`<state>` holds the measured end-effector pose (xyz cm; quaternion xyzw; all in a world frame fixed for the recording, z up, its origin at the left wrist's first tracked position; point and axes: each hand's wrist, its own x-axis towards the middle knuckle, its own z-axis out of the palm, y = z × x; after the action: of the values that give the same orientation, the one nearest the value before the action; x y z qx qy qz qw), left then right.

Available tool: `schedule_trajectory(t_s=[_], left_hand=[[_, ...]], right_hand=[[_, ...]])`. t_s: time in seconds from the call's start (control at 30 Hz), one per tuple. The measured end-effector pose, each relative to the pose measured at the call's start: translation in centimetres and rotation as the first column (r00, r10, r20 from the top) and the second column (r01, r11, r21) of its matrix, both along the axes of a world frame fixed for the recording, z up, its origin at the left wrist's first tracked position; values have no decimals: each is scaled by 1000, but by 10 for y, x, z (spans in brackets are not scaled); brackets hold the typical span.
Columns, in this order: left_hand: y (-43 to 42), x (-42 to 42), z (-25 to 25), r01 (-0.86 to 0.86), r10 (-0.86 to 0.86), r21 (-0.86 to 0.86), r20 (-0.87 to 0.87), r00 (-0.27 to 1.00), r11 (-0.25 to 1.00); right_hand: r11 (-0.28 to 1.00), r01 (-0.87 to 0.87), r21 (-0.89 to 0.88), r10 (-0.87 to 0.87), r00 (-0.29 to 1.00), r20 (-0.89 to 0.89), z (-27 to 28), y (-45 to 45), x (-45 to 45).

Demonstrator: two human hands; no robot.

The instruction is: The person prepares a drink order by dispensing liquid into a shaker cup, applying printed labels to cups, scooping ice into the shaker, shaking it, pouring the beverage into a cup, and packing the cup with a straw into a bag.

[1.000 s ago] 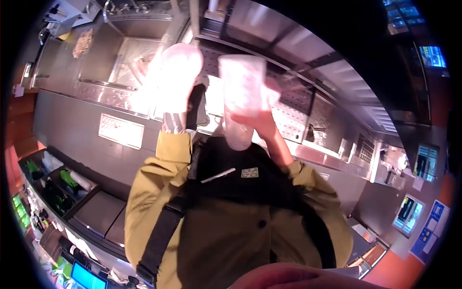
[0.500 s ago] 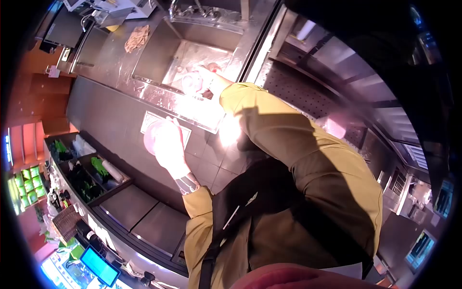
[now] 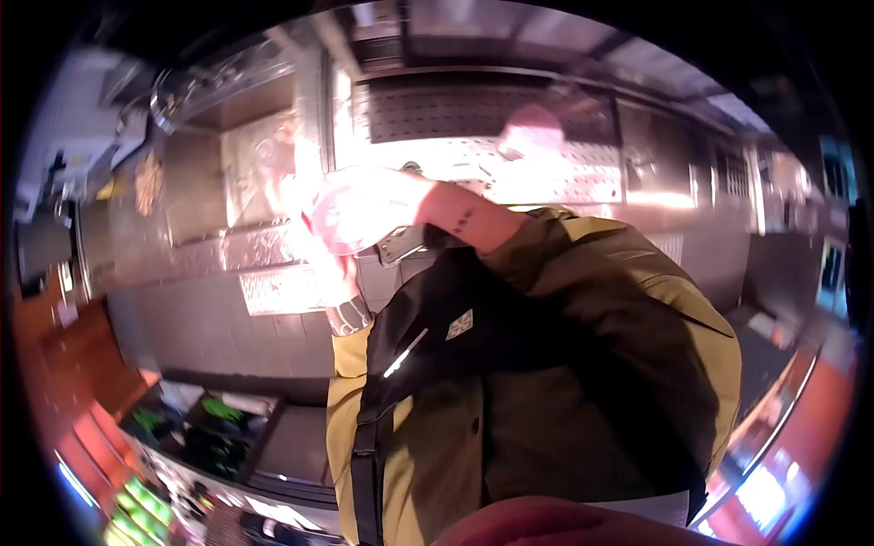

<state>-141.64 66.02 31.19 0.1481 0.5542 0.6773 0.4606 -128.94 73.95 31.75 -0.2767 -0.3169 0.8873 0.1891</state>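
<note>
- A crumpled cloth [image 3: 148, 182] is lying on the steel counter, well to the left of my hands.
- A green pack [image 3: 221, 409] is sitting in a dark bin, low on the left.
- The sink [image 3: 257, 107] is opening just left of my hands, and a blurred round shape is showing inside it.
- A white panel [image 3: 273, 293] is lying at floor level, partly running behind my left hand.
- My left hand [image 3: 342, 276] is reaching up under the cup, its patterned wrist showing below; glare and the cup are hiding my fingers, so I cannot tell whether they are spreading or pinching.
- The clear cup [image 3: 340, 220] is hanging in front of me, its round rim showing, between the sink and the tray.
- My right hand [image 3: 390, 194] is crossing from the right and overlapping the cup; its fingers are washing out in the light, so I cannot tell how they are closing.
- A badge [image 3: 460, 325] is showing on my black apron [image 3: 410, 300], right of a white stick [image 3: 405, 353].
- A pink cup [image 3: 531, 132] is standing, blurred, at the perforated tray [image 3: 587, 173].
</note>
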Motion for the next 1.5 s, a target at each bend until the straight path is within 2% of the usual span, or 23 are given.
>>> schedule_trajectory(t_s=[0.03, 0.07, 0.1, 0.17, 0.2, 0.23, 0.3, 0.33, 0.37, 0.43, 0.5, 0.57, 0.7, 0.77, 0.83, 0.93, 1.03, 1.13, 1.23, 1.33, 1.37, 1.47, 1.5], left_hand=[[13, 12, 5, 198, -172, 124, -189, 967, 972], [14, 19, 13, 352, -345, 31, -129, 930, 936], [20, 22, -10, 468, -433, 62, -288, 854, 882], [47, 76, -43, 646, -587, 102, -329, 739, 756], [51, 111, -43, 703, -671, 146, -215, 710, 697], [54, 142, -51, 714, -642, 171, -332, 691, 679], [65, 189, -85, 732, -570, 141, -535, 623, 667], [70, 206, -95, 733, -533, 94, -625, 570, 674], [67, 220, -75, 673, -528, -58, -670, 522, 738], [66, 241, -77, 627, -506, -29, -621, 599, 778], [68, 261, -93, 498, -347, 74, -630, 695, 864], [72, 265, -102, 471, -286, 128, -649, 705, 873], [65, 265, -89, 420, -276, 85, -634, 722, 904], [61, 259, -80, 386, -262, 40, -669, 695, 922], [61, 246, -79, 394, -256, 138, -562, 786, 909], [46, 217, -52, 348, -253, 115, -486, 837, 931], [34, 180, -24, 266, -167, 89, -580, 797, 960], [29, 137, -20, 222, -112, 128, -567, 816, 966], [20, 90, -5, 253, -213, 0, -541, 814, 967], [18, 37, -7, 183, -23, 227, -567, 823, 956], [18, 16, -5, 236, -90, 211, -534, 840, 949], [10, -33, 0, 189, -32, 233, -548, 836, 954], [7, -50, 12, 174, -11, 241, -553, 833, 955]], right_hand=[[944, 53, 325, -78, 995, 64, 22, -6, 29], [784, 57, 619, -158, 981, 110, 36, -16, 52], [761, 174, 625, -228, 974, 6, 41, -22, 73], [809, 339, 480, -357, 932, -57, 52, -27, 149], [859, 388, 335, -411, 912, -4, 76, -40, 178], [715, 360, 599, -545, 824, 155, 88, -49, 201], [592, 720, 363, -789, 609, 79, 92, -62, 247], [417, 873, -251, -902, 432, 4, 86, -67, 269], [328, 911, -249, -942, 337, -6, 79, -70, 291], [164, 945, -282, -985, 173, 8, 69, -79, 325], [68, 928, -367, -989, 112, 101, 68, -88, 342], [-6, 911, -413, -978, 82, 194, 63, -93, 353], [259, 915, -311, -955, 290, 56, 58, -100, 354], [425, 905, -1, -905, 425, -6, 48, -91, 347], [527, 818, 230, -834, 550, -46, 55, -77, 327], [619, 531, 579, -616, 785, -62, 74, -37, 287], [501, 211, 839, -414, 910, 19, 88, 2, 231], [154, -70, 986, -225, 969, 104, 100, 29, 164], [241, -149, 959, -45, 985, 164, 88, 48, 101], [247, -226, 942, 73, 974, 214, 85, 55, 37], [247, -237, 940, 100, 971, 218, 82, 56, 17], [321, -211, 923, 165, 972, 165, 77, 61, -38], [260, -218, 941, 126, 974, 191, 82, 63, -56]])
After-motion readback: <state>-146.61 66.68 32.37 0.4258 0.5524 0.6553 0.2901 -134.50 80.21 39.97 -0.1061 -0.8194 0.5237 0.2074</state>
